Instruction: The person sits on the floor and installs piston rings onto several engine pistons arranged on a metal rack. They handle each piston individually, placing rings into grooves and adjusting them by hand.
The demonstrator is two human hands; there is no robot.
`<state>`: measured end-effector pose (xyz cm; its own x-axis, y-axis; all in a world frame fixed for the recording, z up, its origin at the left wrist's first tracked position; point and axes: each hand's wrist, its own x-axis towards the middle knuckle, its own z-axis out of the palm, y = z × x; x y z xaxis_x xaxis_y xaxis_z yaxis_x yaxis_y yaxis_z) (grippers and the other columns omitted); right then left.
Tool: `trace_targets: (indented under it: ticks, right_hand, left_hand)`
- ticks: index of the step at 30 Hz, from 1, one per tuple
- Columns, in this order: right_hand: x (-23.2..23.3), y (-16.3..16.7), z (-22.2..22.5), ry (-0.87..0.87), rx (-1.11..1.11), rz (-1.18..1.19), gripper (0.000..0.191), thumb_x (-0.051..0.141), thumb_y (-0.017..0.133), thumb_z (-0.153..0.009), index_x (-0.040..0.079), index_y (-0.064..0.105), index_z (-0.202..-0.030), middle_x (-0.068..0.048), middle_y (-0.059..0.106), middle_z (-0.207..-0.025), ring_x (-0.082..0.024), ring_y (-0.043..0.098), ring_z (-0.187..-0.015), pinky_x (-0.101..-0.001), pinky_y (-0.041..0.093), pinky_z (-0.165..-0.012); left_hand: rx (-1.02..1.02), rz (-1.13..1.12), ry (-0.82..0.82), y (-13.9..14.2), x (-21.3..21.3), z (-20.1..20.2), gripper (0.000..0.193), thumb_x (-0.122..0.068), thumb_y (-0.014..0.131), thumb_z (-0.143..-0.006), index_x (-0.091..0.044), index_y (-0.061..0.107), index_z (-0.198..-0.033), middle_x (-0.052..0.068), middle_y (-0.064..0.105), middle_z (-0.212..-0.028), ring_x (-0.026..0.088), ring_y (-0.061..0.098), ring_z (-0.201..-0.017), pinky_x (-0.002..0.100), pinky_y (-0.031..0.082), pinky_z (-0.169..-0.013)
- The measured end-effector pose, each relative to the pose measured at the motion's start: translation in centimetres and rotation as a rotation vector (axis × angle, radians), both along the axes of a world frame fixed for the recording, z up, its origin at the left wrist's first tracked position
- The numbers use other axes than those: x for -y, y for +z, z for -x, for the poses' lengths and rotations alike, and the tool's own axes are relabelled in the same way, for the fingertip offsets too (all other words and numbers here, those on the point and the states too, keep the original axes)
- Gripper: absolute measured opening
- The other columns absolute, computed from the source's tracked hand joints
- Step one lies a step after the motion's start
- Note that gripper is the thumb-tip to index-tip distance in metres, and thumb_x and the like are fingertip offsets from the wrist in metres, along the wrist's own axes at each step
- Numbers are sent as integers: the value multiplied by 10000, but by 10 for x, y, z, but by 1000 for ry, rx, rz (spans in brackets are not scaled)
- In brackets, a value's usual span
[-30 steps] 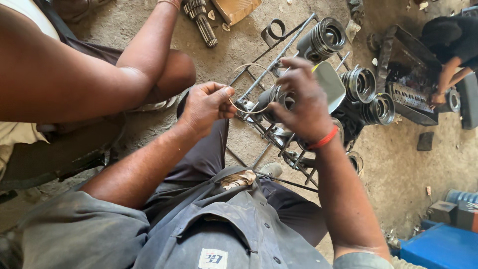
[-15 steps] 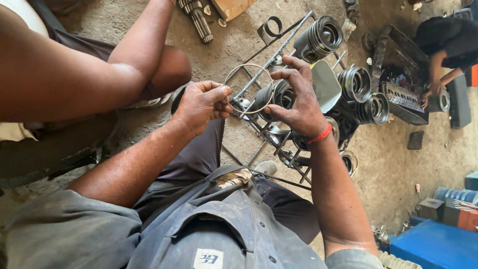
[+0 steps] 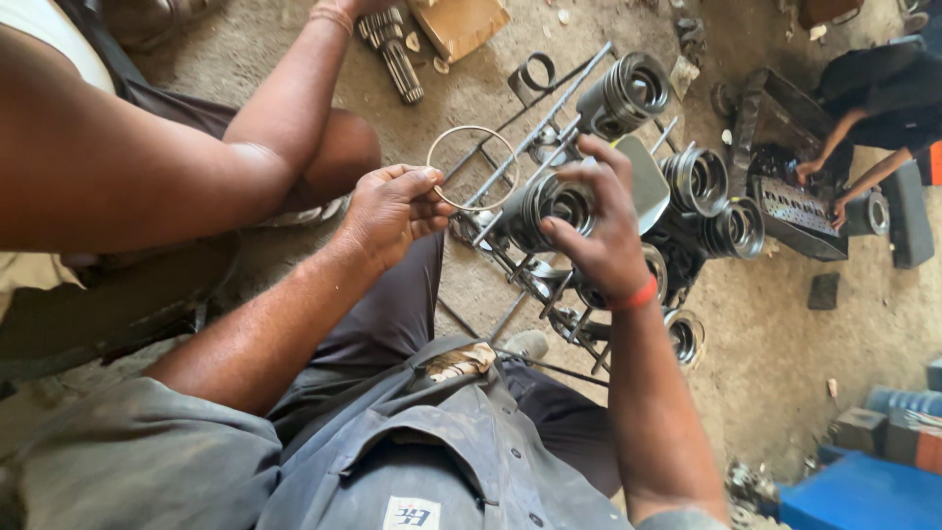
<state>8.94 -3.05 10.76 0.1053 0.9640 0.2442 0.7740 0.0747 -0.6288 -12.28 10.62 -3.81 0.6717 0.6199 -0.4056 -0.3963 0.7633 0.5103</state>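
We hold a thin metal ring (image 3: pixel 472 167) pinched between left hand (image 3: pixel 392 211) thumb and fingers, raised over the dirt floor (image 3: pixel 805 373). Right hand (image 3: pixel 599 231) grip wraps a grooved piston (image 3: pixel 545 206) beside it. More pistons (image 3: pixel 699 182) rest on a metal rack (image 3: pixel 549 108).

Workshop floor clutter

A splined gear shaft (image 3: pixel 392 51) and cardboard box (image 3: pixel 459 22) lie at top centre; a blue crate (image 3: pixel 863 496) sits lower right; another person's arm (image 3: pixel 147 167) fills the left.
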Motion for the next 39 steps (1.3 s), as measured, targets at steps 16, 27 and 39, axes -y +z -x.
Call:
trace_targets:
  ticks: [16, 27, 39]
  right_hand:
    - [207, -162, 30, -323, -299, 428, 113, 40, 752, -806, 25, 708, -910, -56, 767, -1027, -137, 652, -857, -275, 525, -768]
    - [221, -167, 29, -435, -274, 531, 184, 69, 740, -824, 60, 719, -1007, -28, 765, -982, -143, 671, -813, -284, 523, -726]
    - [239, -160, 1, -387, -155, 393, 179, 103, 779, -817, 54, 724, -979, -78, 716, -920, -225, 683, -836, -335, 551, -730]
  left_hand:
    - [360, 77, -101, -66, -51, -35, 174, -158, 629, -1018, -37, 637, -1142, 37, 685, -841, 165, 712, -750, 323, 605, -676]
    - [416, 31, -195, -83, -61, -38, 181, -186, 644, -1008, -46, 660, -1122, 6, 684, -823, 129, 693, -745, 299, 591, -663]
    - [184, -72, 14, -57, -84, -43, 151, -196, 717, -992, -77, 685, -1079, 11, 675, -839, 137, 669, -735, 276, 552, -691]
